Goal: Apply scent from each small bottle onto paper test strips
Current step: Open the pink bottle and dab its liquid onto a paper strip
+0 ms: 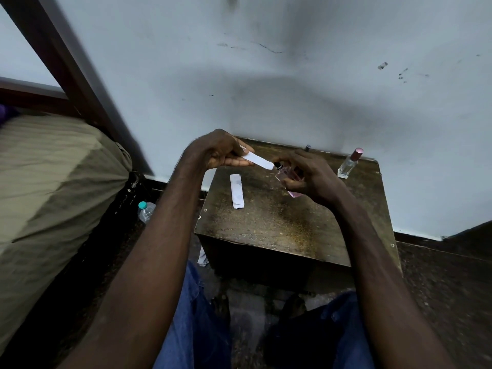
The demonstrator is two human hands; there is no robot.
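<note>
My left hand pinches a white paper strip above the far left part of the small wooden table. The strip's free end meets the black nozzle of a pink scent bottle, which my right hand grips tilted over the table. More white paper strips lie flat on the table's left side. A clear bottle with a pink cap stands at the far right corner. A dark small cap or bottle top shows behind my right hand at the wall.
The table stands against a pale wall. A bed with an olive cover is at the left, with a plastic water bottle on the floor beside it. A scrap of paper lies on the floor by the table.
</note>
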